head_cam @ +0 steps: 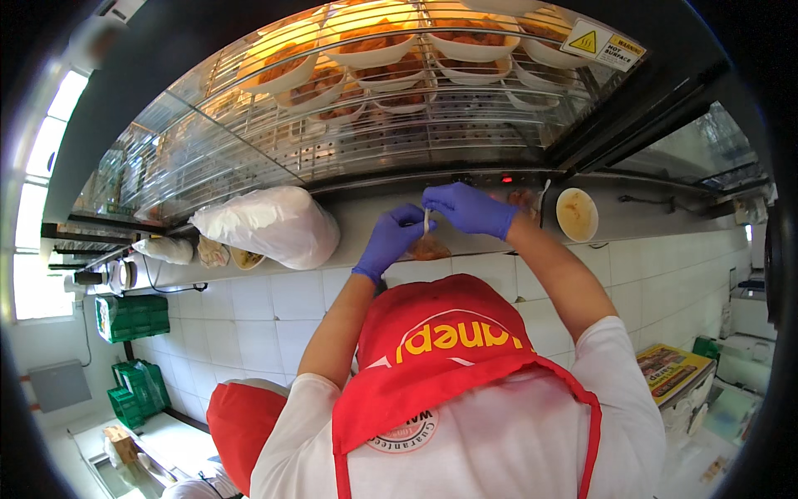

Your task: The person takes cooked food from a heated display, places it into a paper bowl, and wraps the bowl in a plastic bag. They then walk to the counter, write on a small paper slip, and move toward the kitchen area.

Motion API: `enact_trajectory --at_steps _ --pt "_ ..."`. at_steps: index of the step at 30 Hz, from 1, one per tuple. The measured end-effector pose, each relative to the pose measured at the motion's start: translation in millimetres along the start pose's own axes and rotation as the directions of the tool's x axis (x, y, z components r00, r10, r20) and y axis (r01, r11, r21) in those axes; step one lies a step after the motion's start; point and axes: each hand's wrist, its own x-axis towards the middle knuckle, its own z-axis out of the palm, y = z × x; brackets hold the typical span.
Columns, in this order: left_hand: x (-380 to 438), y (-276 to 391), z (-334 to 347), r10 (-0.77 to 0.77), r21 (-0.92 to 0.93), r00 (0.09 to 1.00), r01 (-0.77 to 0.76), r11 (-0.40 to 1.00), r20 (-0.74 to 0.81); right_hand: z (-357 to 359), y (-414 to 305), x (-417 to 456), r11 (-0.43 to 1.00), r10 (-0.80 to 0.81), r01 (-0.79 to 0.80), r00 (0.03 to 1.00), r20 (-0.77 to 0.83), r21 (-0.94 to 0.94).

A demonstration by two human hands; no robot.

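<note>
A small clear plastic bag (429, 249) of orange-brown food hangs over the counter's front edge, its neck drawn into a thin whitish twist. My left hand (391, 240), in a blue glove, pinches the neck just above the filled part. Higher up, the blue-gloved fingers of my right hand (469, 209) grip the top of the twist. A bulging white plastic bag (274, 227) stands on the counter to the left of my hands. To the right is a white bowl (576, 215) with orange-yellow residue inside.
Behind the steel counter (355, 209), a lit display warmer (374, 140) holds several white dishes of orange-brown food on wire racks and bears a hot-surface warning. Green crates (132, 317) stand at left. Another person in a red apron (243, 424) is close at my left.
</note>
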Motion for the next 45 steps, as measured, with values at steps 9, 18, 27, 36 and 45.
enact_trajectory --at_steps 9,18,27,36,45 --pt "9 -7 -19 0.473 0.385 0.880 -0.453 0.804 0.048 50 60 -11 0.972 0.178 -0.168 0.983 -0.049 0.164" --pt "25 -40 -18 0.018 0.324 0.999 -0.007 0.946 -0.031 61 38 -21 0.918 -0.077 0.017 0.988 -0.137 -0.396" --pt "11 -56 21 0.087 0.091 0.980 -0.072 0.993 -0.178 83 50 -32 0.975 0.221 -0.212 0.914 -0.340 0.064" --pt "22 -40 8 0.251 0.647 0.963 -0.128 0.752 -0.102 90 49 -34 0.972 0.220 -0.234 0.925 -0.309 -0.008" --pt "28 -37 19 0.491 0.641 0.860 -0.302 0.705 -0.136 100 52 -15 0.958 0.268 -0.188 0.859 -0.437 0.218"
